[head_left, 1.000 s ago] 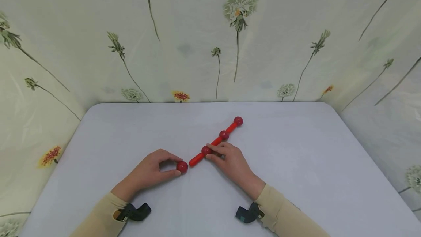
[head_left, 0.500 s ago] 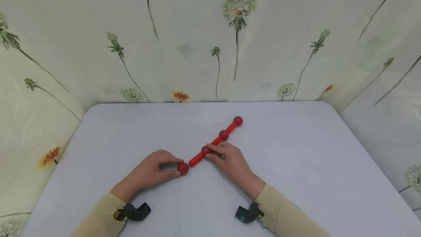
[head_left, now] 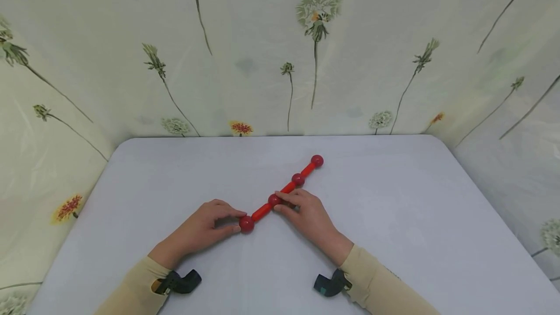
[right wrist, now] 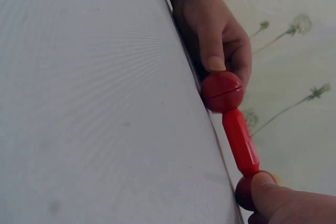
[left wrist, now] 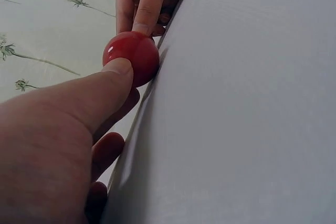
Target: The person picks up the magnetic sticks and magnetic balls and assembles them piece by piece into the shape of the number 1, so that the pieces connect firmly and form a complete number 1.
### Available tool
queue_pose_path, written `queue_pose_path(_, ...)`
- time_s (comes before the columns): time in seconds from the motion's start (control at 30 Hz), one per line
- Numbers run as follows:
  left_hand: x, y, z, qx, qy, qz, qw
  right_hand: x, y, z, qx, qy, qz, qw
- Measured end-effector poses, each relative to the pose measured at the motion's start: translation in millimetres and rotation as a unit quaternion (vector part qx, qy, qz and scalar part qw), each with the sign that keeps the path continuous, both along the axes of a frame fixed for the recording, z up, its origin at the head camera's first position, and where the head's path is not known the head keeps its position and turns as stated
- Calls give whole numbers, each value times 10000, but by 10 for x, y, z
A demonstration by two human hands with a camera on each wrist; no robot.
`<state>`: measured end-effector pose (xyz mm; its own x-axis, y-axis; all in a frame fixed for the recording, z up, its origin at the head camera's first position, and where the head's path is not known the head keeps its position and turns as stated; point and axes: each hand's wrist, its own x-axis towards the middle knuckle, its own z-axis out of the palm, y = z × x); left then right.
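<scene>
A chain of dark red balls and bright red rods runs diagonally over the white table in the head view. My left hand (head_left: 207, 227) pinches the near-end ball (head_left: 247, 224) between thumb and fingers. That ball meets the end of the nearest red rod (head_left: 261, 212); the right wrist view shows the ball (right wrist: 222, 92) against the rod (right wrist: 241, 141), with a thin seam around the ball. My right hand (head_left: 308, 215) pinches the following ball (head_left: 274, 200). Beyond it lie another rod (head_left: 288, 187), a ball (head_left: 298, 179), a rod (head_left: 307, 169) and the far-end ball (head_left: 317, 161).
The white table (head_left: 393, 208) has rounded far corners. Behind and beside it hangs a pale curtain (head_left: 245, 28) printed with dandelions. Dark wrist cameras, one on the left (head_left: 183, 282) and one on the right (head_left: 328, 284), sit at the sleeve cuffs.
My left hand has moved slightly right with its ball, closing the small gap to the rod's end. The right hand and the rest of the chain have stayed in place.
</scene>
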<state>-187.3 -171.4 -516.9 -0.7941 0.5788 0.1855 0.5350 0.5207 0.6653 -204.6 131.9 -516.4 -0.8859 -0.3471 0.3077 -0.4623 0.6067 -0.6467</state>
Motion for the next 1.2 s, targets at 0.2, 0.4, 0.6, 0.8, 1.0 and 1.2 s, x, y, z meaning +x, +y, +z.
queue_pose_path(0.2, 26, 18, 23, -75, 4, 116, 9999, 3, -1, -7, 1, 81, -6, 10000)
queue_pose_path(0.4, 53, 62, 55, -192, -58, 308, 9993, 4, -3, -17, -32, 166, -22, 9999)
queue_pose_path(0.6, 46, 68, 36, -145, 94, 236, 9996, 0, -8, -14, -3, 192, -19, 9998)
queue_pose_path(0.8, 36, 61, 27, -185, 179, 176, 9995, -3, -13, 0, 75, 126, -34, 9999)
queue_pose_path(1.0, 25, 59, 32, -215, 163, 177, 9995, 9, -15, 25, 72, 61, -38, 9999)
queue_pose_path(1.2, 30, 57, 4, -188, 164, 174, 9995, -83, 92, 20, -116, 48, -227, 9997)
